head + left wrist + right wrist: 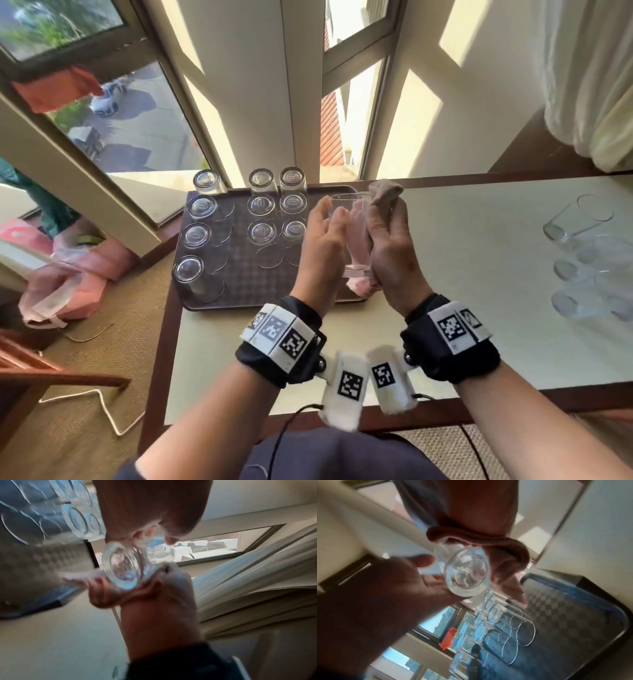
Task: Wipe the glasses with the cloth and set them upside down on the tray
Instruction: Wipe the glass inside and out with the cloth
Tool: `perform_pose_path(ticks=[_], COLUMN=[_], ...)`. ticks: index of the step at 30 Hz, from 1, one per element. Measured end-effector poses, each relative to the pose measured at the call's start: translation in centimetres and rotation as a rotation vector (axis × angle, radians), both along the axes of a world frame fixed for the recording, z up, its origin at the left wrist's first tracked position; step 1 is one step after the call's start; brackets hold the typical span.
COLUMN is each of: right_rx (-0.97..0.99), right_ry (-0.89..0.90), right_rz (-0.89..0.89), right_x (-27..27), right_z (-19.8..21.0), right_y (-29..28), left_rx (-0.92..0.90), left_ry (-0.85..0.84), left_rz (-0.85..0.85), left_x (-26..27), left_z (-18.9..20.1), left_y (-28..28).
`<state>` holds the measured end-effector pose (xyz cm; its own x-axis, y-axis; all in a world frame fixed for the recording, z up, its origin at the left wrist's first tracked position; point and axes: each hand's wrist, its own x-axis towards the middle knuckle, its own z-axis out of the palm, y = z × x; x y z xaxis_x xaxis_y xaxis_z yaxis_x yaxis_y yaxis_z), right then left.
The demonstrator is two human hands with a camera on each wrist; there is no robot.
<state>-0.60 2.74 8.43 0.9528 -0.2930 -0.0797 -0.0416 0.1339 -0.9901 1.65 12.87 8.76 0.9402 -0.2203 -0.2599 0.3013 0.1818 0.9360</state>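
The dark tray [239, 294] on the table [479, 274] already holds ten upside-down glasses [262, 205], with several unwiped glasses [582, 260] lying at the table's right, so roughly two-thirds is done. Above the tray's right edge, left hand [320, 246], fingers straight, steadies one glass [352, 233]; right hand [390, 253] clutches the cloth [383, 197] against its side, mid-wipe.

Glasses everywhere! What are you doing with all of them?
A person is wiping a glass held up between both hands. The left hand steadies it while the right hand presses a pink cloth against its side. Ten wiped glasses already stand upside down on the dark tray. More glasses lie on the table to the right, apparently not yet wiped.
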Motion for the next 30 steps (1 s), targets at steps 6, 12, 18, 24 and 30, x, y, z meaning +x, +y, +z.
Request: perform_pose_path(ticks=[6,12,18,24,30], right_rx=[0.372,0.402,0.303,0.695,0.145], right_ry=[0.005,0.045,-0.049,0.098,-0.019], right_rz=[0.074,0.081,0.104,0.155,0.092], right_x=[-0.2,-0.7,-0.6,-0.6,-0.1], right_z=[0.6,0.7,1.0,0.9,0.8], right_y=[0.3,-1.1,0.0,-0.9,0.1], left_rx=[-0.164,-0.213,-0.044,-0.216,0.067], left_ry=[0.004,0.042,-0.071,0.035,-0.108], left_rz=[-0.116,-0.209,-0.074,-0.186,-0.065], left_x=[-0.6,0.1,-0.3,0.4,0.5], left_z=[-0.2,0.3,0.6,1.5,1.2], left_y=[0.2,1.2,-0.2,1.2,-0.1])
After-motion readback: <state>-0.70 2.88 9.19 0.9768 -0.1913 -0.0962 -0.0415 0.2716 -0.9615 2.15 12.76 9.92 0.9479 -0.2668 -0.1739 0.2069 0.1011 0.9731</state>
